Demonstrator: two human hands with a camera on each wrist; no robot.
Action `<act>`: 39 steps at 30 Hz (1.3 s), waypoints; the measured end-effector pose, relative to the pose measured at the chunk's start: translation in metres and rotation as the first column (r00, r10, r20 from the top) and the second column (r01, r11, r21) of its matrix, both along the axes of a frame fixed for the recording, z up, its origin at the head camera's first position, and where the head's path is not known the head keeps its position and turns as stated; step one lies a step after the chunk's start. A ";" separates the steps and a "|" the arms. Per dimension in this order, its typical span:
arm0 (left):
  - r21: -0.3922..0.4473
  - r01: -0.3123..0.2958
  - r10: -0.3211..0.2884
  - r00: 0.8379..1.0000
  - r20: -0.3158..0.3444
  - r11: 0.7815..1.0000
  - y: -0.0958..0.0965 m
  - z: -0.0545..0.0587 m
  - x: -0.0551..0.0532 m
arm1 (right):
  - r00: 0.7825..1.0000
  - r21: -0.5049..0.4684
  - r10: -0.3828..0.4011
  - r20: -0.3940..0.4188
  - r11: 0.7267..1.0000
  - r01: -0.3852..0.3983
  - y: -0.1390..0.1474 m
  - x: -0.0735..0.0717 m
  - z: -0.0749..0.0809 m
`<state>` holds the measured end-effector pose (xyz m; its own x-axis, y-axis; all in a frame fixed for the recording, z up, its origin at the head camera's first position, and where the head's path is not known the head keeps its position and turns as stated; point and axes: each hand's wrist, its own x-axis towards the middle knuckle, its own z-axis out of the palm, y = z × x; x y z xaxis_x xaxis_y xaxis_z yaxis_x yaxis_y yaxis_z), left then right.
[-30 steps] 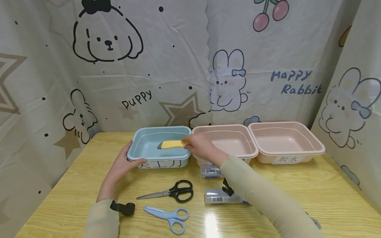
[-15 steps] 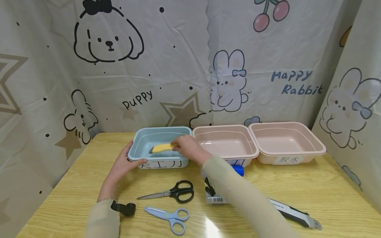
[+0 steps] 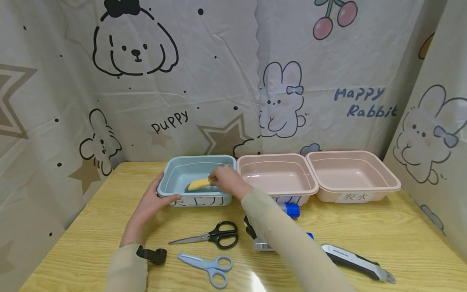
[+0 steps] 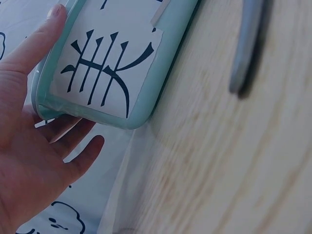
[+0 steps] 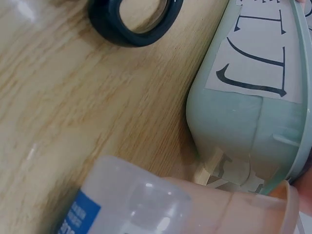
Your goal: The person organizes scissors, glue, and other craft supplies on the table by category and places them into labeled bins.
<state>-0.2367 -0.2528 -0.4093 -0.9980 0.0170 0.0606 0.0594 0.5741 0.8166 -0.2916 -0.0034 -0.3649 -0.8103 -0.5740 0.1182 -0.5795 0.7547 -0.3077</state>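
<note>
My right hand [image 3: 227, 181] pinches one end of a yellow utility knife [image 3: 199, 184] and holds it low inside the light blue bin [image 3: 198, 158]. The knife's dark end points left, toward the bin's floor; whether it touches is hard to tell. At the bin's left end my left hand [image 3: 155, 198] grips the corner, thumb along the front rim. In the left wrist view, the left hand's fingers [image 4: 80, 158] reach round the end of the labelled bin [image 4: 141, 105]. Only a sliver of the right hand [image 5: 306, 195] shows at the right wrist view's edge.
Two pink bins [image 3: 277, 191] [image 3: 359, 189] stand to the right. In front lie black-handled scissors [image 3: 215, 236], light blue scissors [image 3: 208, 264] and a grey-black utility knife [image 3: 355, 261]. Clear bottles with blue caps [image 3: 292, 210] are partly hidden by the right arm. A patterned curtain [image 3: 219, 81] hangs behind.
My right hand has moved left and lower with the yellow utility knife, deeper into the blue bin. The right arm's shift uncovers the grey-black knife. My left hand stays on the bin.
</note>
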 end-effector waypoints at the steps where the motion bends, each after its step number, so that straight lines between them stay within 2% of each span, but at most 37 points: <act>1: 0.001 0.000 0.000 1.000 0.001 1.000 0.000 0.000 0.000 | 1.000 0.004 -0.004 0.008 1.000 0.004 0.000 0.000 0.000; 6: 0.004 0.007 -0.007 1.000 -0.002 1.000 0.000 -0.001 0.000 | 0.999 0.025 -0.016 0.030 1.000 0.016 -0.001 0.000 0.002; 10: 0.003 0.012 -0.012 1.000 -0.007 1.000 -0.001 -0.001 -0.001 | 1.000 0.022 -0.006 0.016 1.000 0.005 0.002 0.002 0.005; 18: 0.012 0.013 -0.013 1.000 -0.003 1.000 -0.002 0.000 0.001 | 0.996 -0.097 0.085 -0.006 0.992 -0.086 0.023 0.014 0.015; 24: 0.016 0.012 -0.012 1.000 0.007 1.000 0.000 0.002 0.002 | 0.999 -0.136 0.049 0.012 0.990 -0.047 0.049 0.026 0.021; 28: 0.016 0.012 -0.012 1.000 0.001 1.000 0.000 0.002 0.003 | 0.998 -0.135 0.036 -0.051 0.990 -0.043 0.068 0.036 0.025; 33: 0.019 0.010 -0.010 1.000 -0.002 1.000 0.000 0.003 0.004 | 0.987 -0.162 0.038 -0.156 0.985 -0.063 0.093 0.050 0.027; 39: 0.027 0.017 -0.016 1.000 -0.007 0.999 0.000 0.003 0.004 | 0.981 -0.145 -0.031 -0.193 0.989 0.002 0.119 0.069 0.026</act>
